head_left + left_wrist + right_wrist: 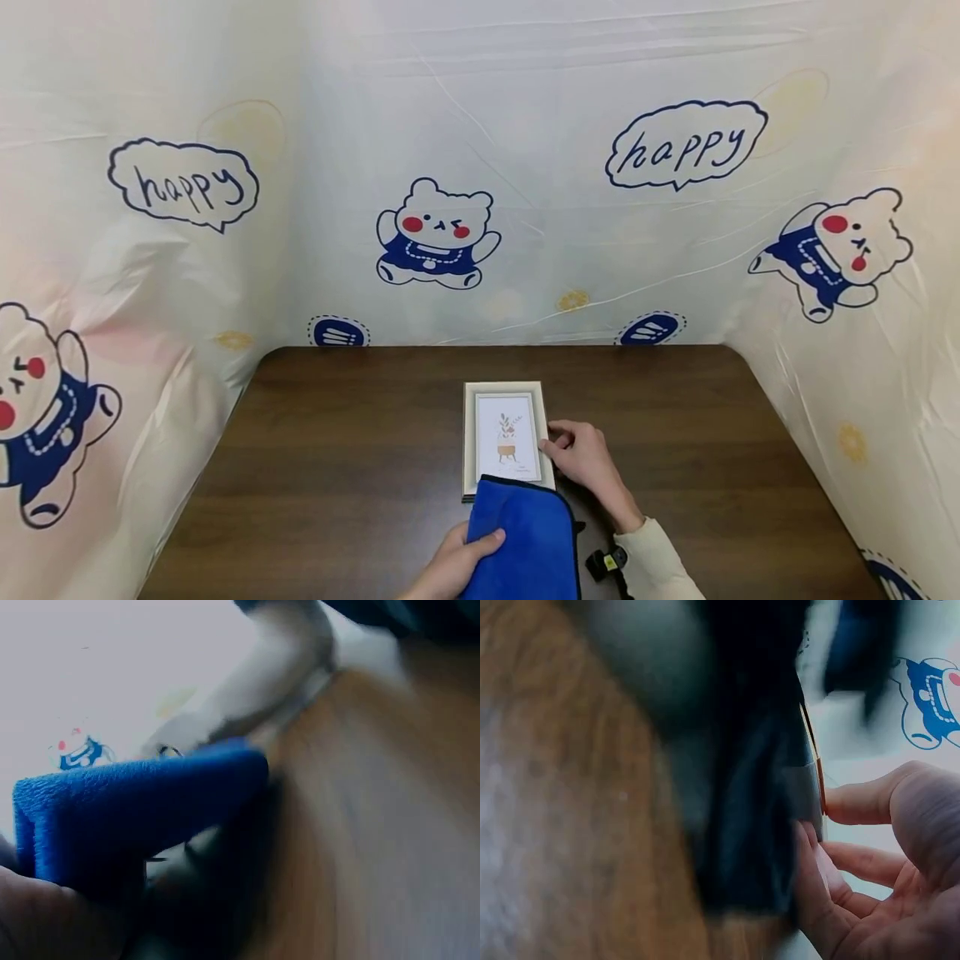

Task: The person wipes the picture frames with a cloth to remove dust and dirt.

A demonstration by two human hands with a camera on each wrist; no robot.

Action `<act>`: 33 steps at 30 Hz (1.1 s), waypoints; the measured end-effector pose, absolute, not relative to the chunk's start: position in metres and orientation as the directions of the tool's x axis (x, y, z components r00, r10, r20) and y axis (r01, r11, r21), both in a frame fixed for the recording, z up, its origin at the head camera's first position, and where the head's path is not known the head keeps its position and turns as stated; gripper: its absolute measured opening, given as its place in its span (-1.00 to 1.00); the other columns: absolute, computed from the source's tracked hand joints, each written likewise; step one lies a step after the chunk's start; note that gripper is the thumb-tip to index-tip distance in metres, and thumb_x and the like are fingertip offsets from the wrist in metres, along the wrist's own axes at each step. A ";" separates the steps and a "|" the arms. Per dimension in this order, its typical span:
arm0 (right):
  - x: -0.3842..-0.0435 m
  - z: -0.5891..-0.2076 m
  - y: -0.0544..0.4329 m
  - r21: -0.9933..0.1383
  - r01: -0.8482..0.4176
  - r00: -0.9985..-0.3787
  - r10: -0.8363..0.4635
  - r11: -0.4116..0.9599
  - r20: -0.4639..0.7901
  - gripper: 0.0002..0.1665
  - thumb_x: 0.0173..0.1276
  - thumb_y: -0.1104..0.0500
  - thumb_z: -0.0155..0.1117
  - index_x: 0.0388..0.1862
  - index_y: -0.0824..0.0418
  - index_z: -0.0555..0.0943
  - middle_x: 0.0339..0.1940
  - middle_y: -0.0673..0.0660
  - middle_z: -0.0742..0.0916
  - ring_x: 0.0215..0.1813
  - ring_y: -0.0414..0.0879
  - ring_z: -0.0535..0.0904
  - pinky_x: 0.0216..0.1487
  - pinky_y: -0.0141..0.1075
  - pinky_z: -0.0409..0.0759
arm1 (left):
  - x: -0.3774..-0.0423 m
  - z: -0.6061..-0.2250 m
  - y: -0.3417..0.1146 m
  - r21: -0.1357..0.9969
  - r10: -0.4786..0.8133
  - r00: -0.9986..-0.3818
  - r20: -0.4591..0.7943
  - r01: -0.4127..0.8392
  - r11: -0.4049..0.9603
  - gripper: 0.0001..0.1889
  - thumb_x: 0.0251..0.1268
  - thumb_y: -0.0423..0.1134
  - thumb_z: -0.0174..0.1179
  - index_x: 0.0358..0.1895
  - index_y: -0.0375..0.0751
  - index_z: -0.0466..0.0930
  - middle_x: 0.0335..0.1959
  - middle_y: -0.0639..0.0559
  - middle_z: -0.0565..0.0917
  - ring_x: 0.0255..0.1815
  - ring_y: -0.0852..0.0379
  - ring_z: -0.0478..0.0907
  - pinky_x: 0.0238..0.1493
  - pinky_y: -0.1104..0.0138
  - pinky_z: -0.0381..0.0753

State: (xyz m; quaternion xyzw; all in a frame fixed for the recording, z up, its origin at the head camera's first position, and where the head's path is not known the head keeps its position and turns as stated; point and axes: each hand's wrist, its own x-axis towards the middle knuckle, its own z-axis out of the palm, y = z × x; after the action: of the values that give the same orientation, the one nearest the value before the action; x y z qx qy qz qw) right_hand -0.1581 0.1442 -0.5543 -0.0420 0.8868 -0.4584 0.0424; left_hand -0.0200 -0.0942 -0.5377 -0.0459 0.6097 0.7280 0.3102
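A cream picture frame (507, 435) with a potted-plant print stands on the table, face toward me. My right hand (583, 457) pinches its right edge, thumb on one side and fingers on the other in the right wrist view, where the frame's edge (807, 796) shows. My left hand (452, 562) grips a folded blue cloth (525, 542) with black edging, thumb on top. The cloth overlaps the frame's lower border in the head view. Up close in the left wrist view, the folded cloth (150, 810) looks thick and fuzzy.
Beneath everything lies a dark brown wooden table (337, 467). A pale curtain (540, 100) printed with bears and "happy" bubbles closes in the back and both sides. A small black device (604, 563) sits at my right wrist.
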 end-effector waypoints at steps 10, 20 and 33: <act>-0.158 -0.553 0.143 -0.828 -0.026 -0.992 -0.117 0.560 -0.048 -0.55 0.41 0.21 0.51 0.24 0.33 0.73 -0.50 0.03 0.76 -0.64 -0.13 0.63 -0.55 -0.25 0.61 | -0.024 -0.527 -0.108 0.770 0.214 -0.941 -0.262 -0.071 0.634 -0.49 0.46 -0.06 0.37 0.27 -0.36 0.57 0.10 -0.29 0.74 0.05 -0.25 0.73 0.04 -0.26 0.67; -0.155 -0.555 0.144 -0.826 -0.010 -0.992 -0.112 0.564 -0.064 -0.53 0.42 0.20 0.50 0.26 0.32 0.72 -0.50 0.02 0.75 -0.63 -0.13 0.62 -0.56 -0.24 0.60 | -0.028 -0.530 -0.114 0.799 0.294 -0.871 -0.393 -0.166 0.578 -0.53 0.43 -0.11 0.44 0.22 -0.33 0.60 -0.02 -0.21 0.78 -0.09 -0.12 0.75 0.00 -0.24 0.71; -0.151 -0.559 0.143 -0.812 -0.026 -0.991 -0.122 0.584 -0.056 -0.55 0.43 0.17 0.51 0.24 0.30 0.74 -0.50 0.00 0.75 -0.59 -0.18 0.59 -0.53 -0.30 0.55 | -0.029 -0.524 -0.121 0.735 0.263 -0.901 -0.346 -0.087 0.672 -0.58 0.36 0.05 0.47 -0.07 -0.25 0.64 -0.32 0.00 0.69 -0.34 0.08 0.65 -0.31 0.08 0.69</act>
State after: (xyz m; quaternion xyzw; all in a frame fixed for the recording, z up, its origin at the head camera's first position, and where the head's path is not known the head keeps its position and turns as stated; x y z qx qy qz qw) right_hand -0.1506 0.1425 -0.5594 -0.0418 0.8883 -0.4543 0.0527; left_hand -0.0286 -0.1212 -0.5244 0.0495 0.8882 0.4018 0.2174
